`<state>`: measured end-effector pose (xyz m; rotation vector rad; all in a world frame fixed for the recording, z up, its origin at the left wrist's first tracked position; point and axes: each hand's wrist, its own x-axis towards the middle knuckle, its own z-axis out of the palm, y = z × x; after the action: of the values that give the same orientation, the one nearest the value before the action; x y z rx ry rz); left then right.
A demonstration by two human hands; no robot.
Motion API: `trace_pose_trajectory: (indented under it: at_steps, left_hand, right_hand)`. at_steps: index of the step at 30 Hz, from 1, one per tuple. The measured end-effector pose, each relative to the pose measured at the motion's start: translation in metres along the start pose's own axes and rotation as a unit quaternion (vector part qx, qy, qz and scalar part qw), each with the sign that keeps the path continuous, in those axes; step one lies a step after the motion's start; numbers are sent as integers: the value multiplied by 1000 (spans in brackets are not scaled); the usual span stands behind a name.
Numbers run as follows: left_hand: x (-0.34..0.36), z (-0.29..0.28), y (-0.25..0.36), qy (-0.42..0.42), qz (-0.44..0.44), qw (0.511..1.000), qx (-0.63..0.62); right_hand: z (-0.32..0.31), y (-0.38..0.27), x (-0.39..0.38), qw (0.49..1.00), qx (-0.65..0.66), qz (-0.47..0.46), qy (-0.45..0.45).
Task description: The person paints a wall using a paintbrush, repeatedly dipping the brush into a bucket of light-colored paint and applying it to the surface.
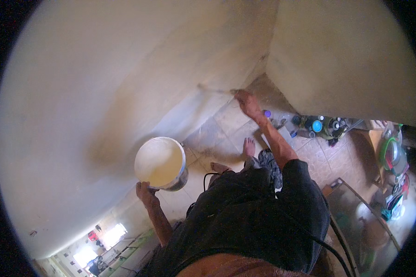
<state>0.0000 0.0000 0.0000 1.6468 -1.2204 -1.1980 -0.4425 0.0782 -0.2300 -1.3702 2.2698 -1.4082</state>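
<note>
My left hand (147,194) is closed on the rim of a white bucket (145,145), held up beside the wall and tilted so its inside shows. Pale yellowish paint (165,167) lies in it. Stretched out ahead, my right hand (248,103) grips the handle end of a thin paintbrush (216,90). The brush points left toward the pale wall (125,69), its head blurred. Whether the bristles touch the wall I cannot tell. A darker, damp-looking patch spreads over the wall around the brush.
Another pale wall (346,55) meets the first at a corner ahead. Several bottles (316,125) and jars line its foot on the tiled floor (231,117). My bare feet (249,147) stand below. A glass-topped table (365,221) and a wooden piece (372,152) are at right.
</note>
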Motion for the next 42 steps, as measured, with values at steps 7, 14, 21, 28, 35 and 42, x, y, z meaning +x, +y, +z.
trace_pose_trajectory:
  at_steps: [7,14,21,28,35,42]
  left_hand:
    - [-12,-1,-11,-7,-23,999,-25]
    - [2,-4,-21,-42,9,999,-14]
    - [8,-16,-44,11,5,1000,-3]
    - [17,-34,-50,33,6,999,-8]
    - [-4,-61,-54,69,-9,997,-40]
    - [-7,-71,-68,63,-15,996,-55]
  right_hand:
    - [-86,110,31,967,-115,101,204]
    - [-12,111,25,927,-146,113,327]
    - [100,-27,-34,975,57,169,132]
    - [138,-36,-50,988,125,-43,-77]
    - [54,39,-7,989,-62,82,104]
    - [81,32,-10,938,-122,94,309]
